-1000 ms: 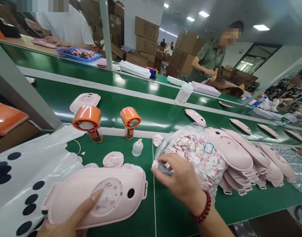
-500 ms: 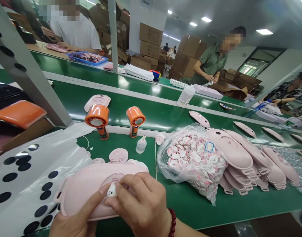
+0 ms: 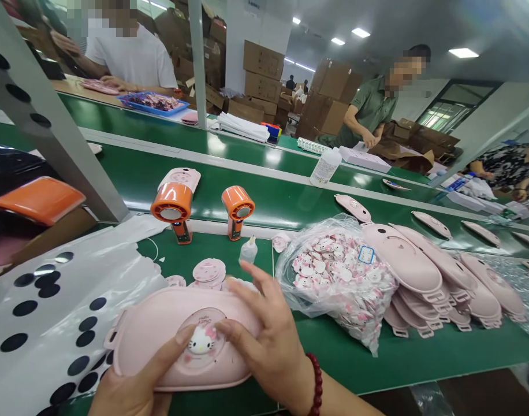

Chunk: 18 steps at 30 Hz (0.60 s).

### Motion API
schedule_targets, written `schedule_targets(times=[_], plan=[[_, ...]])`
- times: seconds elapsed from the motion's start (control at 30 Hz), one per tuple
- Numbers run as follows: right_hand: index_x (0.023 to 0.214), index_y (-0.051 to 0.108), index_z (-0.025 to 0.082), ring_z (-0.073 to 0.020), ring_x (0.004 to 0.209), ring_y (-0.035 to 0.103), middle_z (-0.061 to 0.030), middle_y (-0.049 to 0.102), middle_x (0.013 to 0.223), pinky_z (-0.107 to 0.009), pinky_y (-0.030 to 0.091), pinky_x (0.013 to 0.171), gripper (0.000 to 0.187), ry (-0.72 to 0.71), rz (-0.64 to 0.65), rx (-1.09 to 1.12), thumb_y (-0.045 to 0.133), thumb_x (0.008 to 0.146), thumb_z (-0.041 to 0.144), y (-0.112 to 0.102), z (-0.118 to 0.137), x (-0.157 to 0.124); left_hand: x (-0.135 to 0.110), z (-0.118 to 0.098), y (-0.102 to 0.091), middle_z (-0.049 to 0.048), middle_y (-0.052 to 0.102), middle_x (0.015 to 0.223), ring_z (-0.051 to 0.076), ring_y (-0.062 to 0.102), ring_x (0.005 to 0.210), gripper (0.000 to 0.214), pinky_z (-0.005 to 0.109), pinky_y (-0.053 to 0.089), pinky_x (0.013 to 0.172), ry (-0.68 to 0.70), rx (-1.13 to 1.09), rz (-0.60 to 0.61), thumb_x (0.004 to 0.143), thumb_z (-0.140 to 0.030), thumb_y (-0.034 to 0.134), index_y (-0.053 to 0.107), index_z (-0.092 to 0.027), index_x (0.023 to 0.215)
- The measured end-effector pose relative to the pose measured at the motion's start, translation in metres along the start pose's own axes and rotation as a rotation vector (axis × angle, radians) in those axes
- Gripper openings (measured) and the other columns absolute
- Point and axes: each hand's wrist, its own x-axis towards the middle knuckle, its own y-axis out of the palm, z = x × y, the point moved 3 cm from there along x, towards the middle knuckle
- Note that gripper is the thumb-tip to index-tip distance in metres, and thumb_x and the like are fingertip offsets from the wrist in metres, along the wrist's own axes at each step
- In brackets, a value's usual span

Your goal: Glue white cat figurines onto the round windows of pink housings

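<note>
A pale pink oval shell (image 3: 147, 329) with strap slots at its left end lies before me, held by my left hand (image 3: 134, 375). My left thumb rests on its face beside a small white cat-face piece (image 3: 201, 341) with a pink bow. That piece sits in the round printed recess of the shell. My right hand (image 3: 275, 341) has its fingers spread above the shell's right end, its thumb touching the upper right of the cat face. A red bead bracelet (image 3: 315, 381) circles my right wrist.
Behind the shell lie round printed stickers (image 3: 209, 271), a small squeeze bottle (image 3: 248, 251) and two orange handheld fans (image 3: 172, 211). At right are a bag of cat-face pieces (image 3: 334, 271) and stacked pink shells (image 3: 403, 260). Black-dotted white sheeting (image 3: 34, 312) lies left. Co-workers (image 3: 134, 58) sit opposite.
The cat-face piece was pinched in my right fingers, tilted over the recess; now it lies flat in it. My right fingers have spread apart. Shells on the belt shifted slightly right.
</note>
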Motion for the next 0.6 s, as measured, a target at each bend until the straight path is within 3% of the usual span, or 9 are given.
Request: schedule_targets(times=[0.07,0.13,0.23,0.37,0.47,0.6], plan=[[0.124,0.069,0.025,-0.024,0.112,0.068,-0.0052,0.07,0.125,-0.038,0.055,0.1,0.045,0.238,0.069,0.212,0.077,0.082,0.039,-0.001,-0.006,0.003,0.0,0.002,-0.001,-0.0047,0.066,0.13,0.027,0.058,0.124,0.063,0.032,0.058,0.09,0.014,0.024,0.048,0.062,-0.026,0.087,0.065,-0.039,0.12],[0.119,0.072,0.024,-0.0229,0.104,0.071,-0.0031,0.075,0.114,-0.034,0.056,0.097,0.044,0.353,0.097,0.335,0.08,0.078,0.036,0.002,-0.008,0.003,-0.001,0.004,-0.003,-0.0056,0.063,0.135,0.028,0.054,0.128,0.068,0.027,0.058,0.086,0.018,0.018,0.076,0.061,-0.023,0.087,0.064,-0.04,0.123],[0.116,0.074,0.023,-0.0229,0.103,0.071,-0.0021,0.076,0.111,-0.033,0.056,0.096,0.042,0.397,0.044,0.391,0.08,0.075,0.033,0.007,-0.008,0.001,-0.002,0.008,-0.005,-0.006,0.06,0.139,0.029,0.048,0.133,0.079,0.022,0.057,0.082,0.024,0.0,0.097,0.057,-0.019,0.087,0.06,-0.042,0.128],[0.114,0.074,0.023,-0.0215,0.1,0.071,-0.0018,0.076,0.109,-0.03,0.056,0.093,0.037,0.396,0.029,0.419,0.077,0.079,0.034,0.01,-0.009,-0.001,0.0,0.009,0.0,-0.0076,0.056,0.143,0.028,0.05,0.132,0.079,0.025,0.057,0.087,0.052,0.07,0.117,0.063,-0.019,0.085,0.055,-0.045,0.132],[0.12,0.071,0.023,-0.0214,0.099,0.07,-0.0037,0.074,0.11,-0.032,0.056,0.093,0.039,0.272,0.031,0.264,0.071,0.084,0.038,0.007,-0.007,0.0,0.003,0.005,0.003,-0.009,0.057,0.143,0.027,0.05,0.132,0.083,0.023,0.056,0.088,0.049,0.068,0.094,0.059,-0.013,0.084,0.056,-0.043,0.131],[0.141,0.051,0.012,-0.0306,0.112,0.063,-0.0146,0.064,0.129,-0.043,0.055,0.096,0.079,-0.162,0.005,-0.17,0.068,0.077,0.055,0.012,0.002,0.002,0.01,0.003,0.005,-0.0041,0.06,0.14,0.031,0.056,0.125,0.092,0.028,0.06,0.083,0.013,0.034,0.084,0.053,-0.011,0.086,0.055,-0.038,0.134]])
